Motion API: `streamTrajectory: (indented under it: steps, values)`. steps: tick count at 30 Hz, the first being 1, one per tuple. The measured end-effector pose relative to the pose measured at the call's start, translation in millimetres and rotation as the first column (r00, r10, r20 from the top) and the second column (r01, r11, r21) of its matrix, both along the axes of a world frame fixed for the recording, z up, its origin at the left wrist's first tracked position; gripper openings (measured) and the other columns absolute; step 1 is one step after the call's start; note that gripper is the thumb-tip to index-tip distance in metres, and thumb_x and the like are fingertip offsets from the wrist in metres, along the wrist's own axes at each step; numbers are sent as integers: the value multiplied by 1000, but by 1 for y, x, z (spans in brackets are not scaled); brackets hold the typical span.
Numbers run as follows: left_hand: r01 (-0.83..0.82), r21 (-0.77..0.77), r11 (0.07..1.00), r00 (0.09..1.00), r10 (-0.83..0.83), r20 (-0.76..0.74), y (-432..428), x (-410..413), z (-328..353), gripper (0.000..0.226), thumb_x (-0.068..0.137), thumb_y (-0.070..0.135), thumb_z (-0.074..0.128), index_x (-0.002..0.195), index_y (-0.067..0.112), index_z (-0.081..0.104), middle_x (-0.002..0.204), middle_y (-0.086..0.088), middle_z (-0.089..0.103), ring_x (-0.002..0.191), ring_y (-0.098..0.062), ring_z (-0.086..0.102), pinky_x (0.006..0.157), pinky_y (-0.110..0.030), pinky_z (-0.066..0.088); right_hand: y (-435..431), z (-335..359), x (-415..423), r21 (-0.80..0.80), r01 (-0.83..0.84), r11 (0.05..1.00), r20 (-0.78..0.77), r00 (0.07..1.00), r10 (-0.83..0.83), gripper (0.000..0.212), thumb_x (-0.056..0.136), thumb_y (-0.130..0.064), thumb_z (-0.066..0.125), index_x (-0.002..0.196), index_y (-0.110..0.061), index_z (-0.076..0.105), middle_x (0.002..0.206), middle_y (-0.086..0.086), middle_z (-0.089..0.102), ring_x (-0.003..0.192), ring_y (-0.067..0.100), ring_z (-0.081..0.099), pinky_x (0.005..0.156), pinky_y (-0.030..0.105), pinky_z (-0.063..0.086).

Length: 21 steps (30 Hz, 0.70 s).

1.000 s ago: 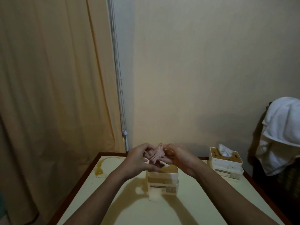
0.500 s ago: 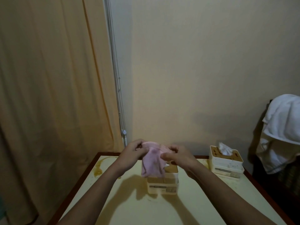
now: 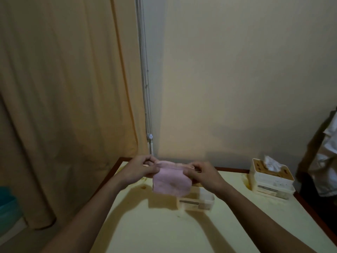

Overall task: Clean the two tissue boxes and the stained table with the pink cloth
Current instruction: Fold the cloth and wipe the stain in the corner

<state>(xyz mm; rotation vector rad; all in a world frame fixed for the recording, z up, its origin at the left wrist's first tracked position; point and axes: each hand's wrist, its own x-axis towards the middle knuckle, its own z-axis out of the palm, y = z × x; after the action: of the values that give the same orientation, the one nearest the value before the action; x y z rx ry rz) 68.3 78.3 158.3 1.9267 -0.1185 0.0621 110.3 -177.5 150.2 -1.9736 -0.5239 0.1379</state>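
Observation:
A pink cloth (image 3: 171,183) hangs spread between my two hands above the pale yellow table (image 3: 164,227). My left hand (image 3: 140,168) pinches its upper left corner and my right hand (image 3: 204,173) pinches its upper right edge. The cloth and my right hand partly hide a white tissue box (image 3: 196,200) standing near the middle of the table. A second white tissue box (image 3: 271,179), with a tissue sticking out of its brown top, stands at the back right. Brown-yellow stains (image 3: 143,187) mark the table below my left hand and beside the right box.
A beige curtain (image 3: 63,106) hangs left of the table, with a cord down the wall corner. White cloth (image 3: 328,161) drapes over dark furniture at the right edge. A teal container (image 3: 7,203) sits on the floor at far left. The table has a dark red rim.
The cloth was bunched between my hands one second ago. My hands have since drawn apart, and it now hangs flat and wider in front of the middle tissue box.

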Motion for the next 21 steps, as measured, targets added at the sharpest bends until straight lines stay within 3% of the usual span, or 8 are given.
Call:
streamTrajectory:
  steps: [2,5,7,11,16,18,21]
  values:
    - [-10,-23,1000,997,8,-74,18,-3,-16,16,86,10,72,100,4,67,82,-8,61,73,-16,63,64,-25,54,19,-13,1,-14,1,1000,-9,1000,-1,2,92,-13,72,92,-13,74,69,2,71,61,7,64,55,21,52]
    - [-24,-22,999,982,20,-187,51,-10,-45,18,87,14,72,102,6,68,88,-9,66,76,-20,67,68,-30,58,51,-35,8,-55,1,998,-6,1000,-1,9,88,-10,73,97,-11,73,78,20,73,59,21,67,54,31,57]
    - [-36,-60,998,967,19,-254,75,-12,-66,22,85,14,74,104,5,68,94,-16,68,85,-28,70,77,-39,60,75,-54,15,-103,-12,995,31,999,15,9,86,-12,74,95,-11,73,77,15,73,57,25,70,57,37,59]
    - [-34,-73,997,938,7,-347,113,-5,-95,29,85,15,74,109,2,64,106,-29,64,88,-30,70,75,-32,59,116,-78,31,-202,-77,976,40,995,87,10,87,-9,69,96,-10,73,78,11,73,58,24,72,59,39,62]
    - [-4,-70,998,902,-26,-431,139,35,-113,26,86,13,73,108,5,63,92,-19,71,84,-29,71,82,-40,59,147,-100,77,-332,-55,942,-31,998,48,20,89,-5,69,108,-9,72,83,11,75,64,19,74,67,37,63]
    - [-53,-20,998,909,40,-415,147,57,-129,24,84,17,74,105,10,65,92,-13,71,85,-28,70,81,-44,59,159,-113,91,-356,64,932,43,998,-52,36,90,-4,66,125,-14,67,103,10,73,85,20,73,83,34,61]
    - [-277,206,938,934,314,-172,161,83,-162,24,84,25,73,107,19,67,114,-5,63,104,-25,63,91,-42,52,183,-141,92,-407,139,903,168,983,-76,52,93,-14,61,144,-19,51,139,7,56,124,23,56,103,29,41]
